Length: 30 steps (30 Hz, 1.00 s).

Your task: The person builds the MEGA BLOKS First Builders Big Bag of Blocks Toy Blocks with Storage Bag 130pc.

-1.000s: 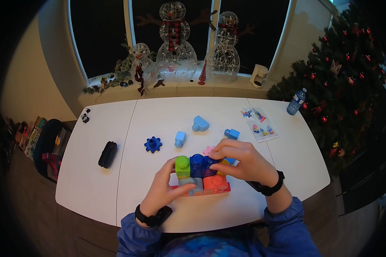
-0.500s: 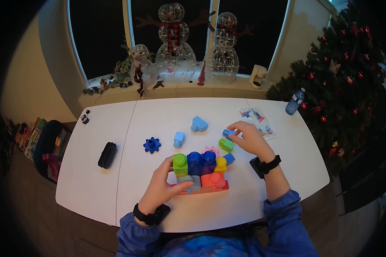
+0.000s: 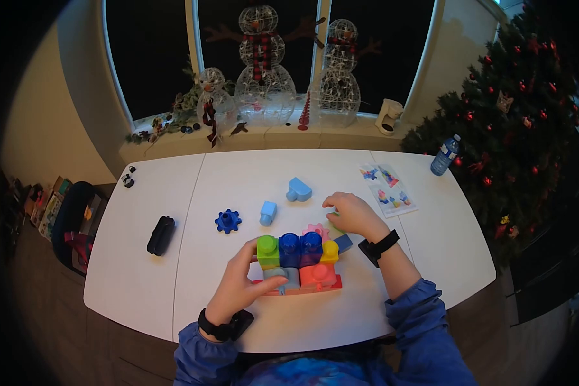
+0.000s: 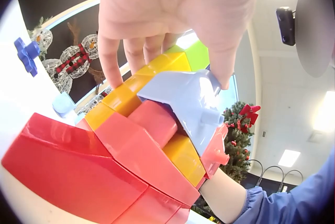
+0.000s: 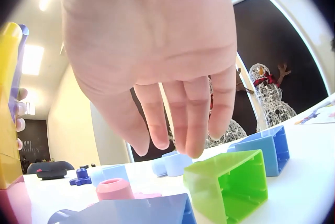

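My left hand [image 3: 233, 289] grips the left end of a stack of toy building blocks [image 3: 316, 276], thumb across the front, other fingers behind. Its top row has a lime green block [image 3: 267, 251], two dark blue ones [image 3: 300, 249] and a yellow one [image 3: 329, 251]. Below sit a grey-blue block [image 4: 183, 98], coral ones and a red base [image 4: 68, 166]. Past the stack, my right hand [image 3: 354, 215] hangs with loosely bent fingers over a green block [image 5: 225, 182] lying on its side. It holds nothing. A pink gear block [image 3: 315, 231] and a blue block [image 3: 343, 242] lie nearby.
Farther back on the white table [image 3: 148, 296] lie two light blue blocks [image 3: 268, 212] and a dark blue gear piece [image 3: 228, 220]. A black case [image 3: 161, 235] is at left. A picture sheet [image 3: 390, 191] and a water bottle [image 3: 445, 155] are at the right.
My right hand let go of the stack's top right and reached out to the blocks beyond it, then came back left and lower over the green block. My left hand has kept its grip.
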Each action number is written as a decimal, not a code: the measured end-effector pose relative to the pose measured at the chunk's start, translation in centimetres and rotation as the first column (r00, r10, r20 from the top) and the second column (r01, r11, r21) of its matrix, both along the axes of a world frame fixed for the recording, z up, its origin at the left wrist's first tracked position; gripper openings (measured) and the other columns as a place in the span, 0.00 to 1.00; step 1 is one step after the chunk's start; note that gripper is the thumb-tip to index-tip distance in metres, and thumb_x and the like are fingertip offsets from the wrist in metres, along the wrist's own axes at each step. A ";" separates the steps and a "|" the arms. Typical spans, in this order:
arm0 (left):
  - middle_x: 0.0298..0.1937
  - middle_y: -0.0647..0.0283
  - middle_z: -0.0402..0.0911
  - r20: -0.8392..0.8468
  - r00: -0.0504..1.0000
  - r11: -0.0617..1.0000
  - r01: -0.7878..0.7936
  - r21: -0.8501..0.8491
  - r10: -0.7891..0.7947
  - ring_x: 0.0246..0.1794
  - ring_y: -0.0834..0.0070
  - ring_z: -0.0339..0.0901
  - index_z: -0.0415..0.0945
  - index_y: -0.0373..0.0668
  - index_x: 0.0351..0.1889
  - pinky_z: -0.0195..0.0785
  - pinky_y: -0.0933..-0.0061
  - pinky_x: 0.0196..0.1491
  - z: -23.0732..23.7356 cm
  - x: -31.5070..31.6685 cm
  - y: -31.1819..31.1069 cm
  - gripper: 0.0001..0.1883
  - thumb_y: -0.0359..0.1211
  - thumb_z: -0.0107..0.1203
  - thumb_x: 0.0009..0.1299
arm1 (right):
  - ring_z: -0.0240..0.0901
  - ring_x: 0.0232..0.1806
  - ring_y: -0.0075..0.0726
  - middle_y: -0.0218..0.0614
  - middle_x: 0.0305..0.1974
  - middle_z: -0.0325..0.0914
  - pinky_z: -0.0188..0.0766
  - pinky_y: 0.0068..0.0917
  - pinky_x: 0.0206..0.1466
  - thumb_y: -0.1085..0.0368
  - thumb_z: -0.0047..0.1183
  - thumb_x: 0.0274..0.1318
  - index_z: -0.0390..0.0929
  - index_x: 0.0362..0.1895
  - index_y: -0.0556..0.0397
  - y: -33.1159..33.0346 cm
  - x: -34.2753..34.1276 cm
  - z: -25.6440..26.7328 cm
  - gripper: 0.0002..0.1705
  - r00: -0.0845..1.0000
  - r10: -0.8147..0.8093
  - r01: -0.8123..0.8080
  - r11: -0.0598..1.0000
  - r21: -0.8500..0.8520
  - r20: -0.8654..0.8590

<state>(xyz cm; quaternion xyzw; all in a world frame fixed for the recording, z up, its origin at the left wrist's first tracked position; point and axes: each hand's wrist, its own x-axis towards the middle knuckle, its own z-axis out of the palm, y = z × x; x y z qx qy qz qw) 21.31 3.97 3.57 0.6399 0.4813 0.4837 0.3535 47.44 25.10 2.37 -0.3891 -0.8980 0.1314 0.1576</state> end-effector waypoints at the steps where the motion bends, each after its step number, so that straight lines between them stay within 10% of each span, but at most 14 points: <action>1: 0.57 0.62 0.81 -0.006 1.000 1.000 -0.002 -0.001 0.002 0.58 0.73 0.77 0.69 0.39 0.67 0.66 0.67 0.66 0.0 0.0 0.0 0.36 0.32 0.76 0.63 | 0.81 0.53 0.52 0.43 0.48 0.85 0.80 0.46 0.54 0.63 0.63 0.56 0.84 0.46 0.50 0.0 0.0 0.1 0.13 0.999 -0.032 0.032 0.999 -0.002 0.016; 10: 0.58 0.55 0.83 -0.044 0.999 0.999 -0.007 0.046 0.009 0.59 0.64 0.82 0.69 0.37 0.69 0.71 0.62 0.67 -0.4 -0.1 0.1 0.39 0.38 0.77 0.62 | 0.83 0.50 0.54 0.44 0.48 0.85 0.81 0.46 0.52 0.62 0.64 0.54 0.81 0.53 0.47 -0.7 0.6 0.6 0.20 0.919 -0.150 0.177 0.983 -0.042 0.365; 14: 0.58 0.54 0.83 -0.077 0.997 1.000 -0.015 0.024 0.017 0.60 0.63 0.82 0.69 0.37 0.69 0.71 0.62 0.66 -0.2 -0.3 0.1 0.39 0.38 0.77 0.62 | 0.84 0.47 0.51 0.45 0.48 0.83 0.81 0.41 0.50 0.64 0.65 0.57 0.73 0.63 0.46 -2.6 0.7 2.4 0.29 0.994 -0.065 0.064 0.998 -0.005 -0.088; 19: 0.58 0.54 0.83 -0.065 0.998 0.999 -0.012 0.042 0.014 0.60 0.63 0.82 0.69 0.37 0.69 0.71 0.63 0.66 -0.4 -0.2 0.1 0.39 0.37 0.77 0.62 | 0.84 0.48 0.36 0.39 0.49 0.81 0.79 0.32 0.53 0.69 0.67 0.60 0.70 0.67 0.49 -7.8 1.6 7.0 0.32 0.766 -0.009 -0.167 0.963 -0.212 -0.643; 30: 0.56 0.61 0.82 -0.028 0.999 0.999 -0.016 0.035 0.017 0.57 0.72 0.78 0.70 0.38 0.67 0.68 0.67 0.65 -0.2 0.0 0.1 0.37 0.33 0.77 0.61 | 0.81 0.54 0.45 0.47 0.56 0.79 0.80 0.34 0.58 0.75 0.66 0.60 0.74 0.62 0.53 -12.1 1.5 4.7 0.26 0.730 0.277 -0.294 0.952 0.079 -0.625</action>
